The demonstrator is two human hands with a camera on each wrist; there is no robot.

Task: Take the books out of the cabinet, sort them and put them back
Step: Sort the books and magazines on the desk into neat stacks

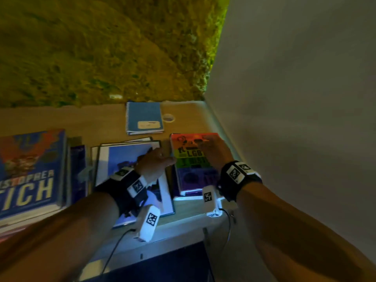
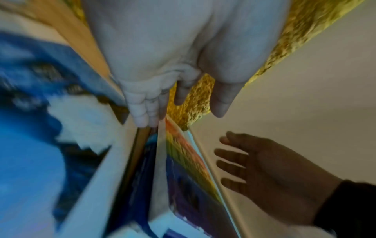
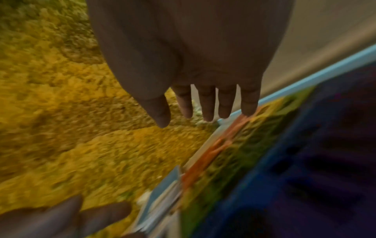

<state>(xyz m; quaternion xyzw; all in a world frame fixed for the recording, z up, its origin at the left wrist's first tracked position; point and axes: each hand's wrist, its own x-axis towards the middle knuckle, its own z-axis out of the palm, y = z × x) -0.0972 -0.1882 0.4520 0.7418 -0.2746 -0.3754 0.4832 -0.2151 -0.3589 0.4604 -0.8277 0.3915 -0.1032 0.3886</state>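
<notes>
A rainbow-covered book [image 1: 193,161] lies flat on the cabinet top [image 1: 183,216], close to the wall. My right hand [image 1: 211,149] hovers over its far end, fingers straight and spread, holding nothing. In the right wrist view my right hand [image 3: 189,116] is just above the rainbow-covered book [image 3: 254,153]. My left hand [image 1: 160,157] reaches with straight fingers to the gap between that book and a blue picture book [image 1: 126,159] with a white border. Seen from the left wrist, my left hand [image 2: 179,112] has its fingertips [image 2: 142,122] at the rainbow-covered book's [image 2: 183,161] left edge.
A blue spiral notebook [image 1: 144,118] and a tape roll [image 1: 168,118] lie at the back of the cabinet top. At the left a large blue book [image 1: 30,176] tops a stack. A grey wall [image 1: 295,98] bounds the right side. Yellow-green carpet [image 1: 91,47] lies beyond.
</notes>
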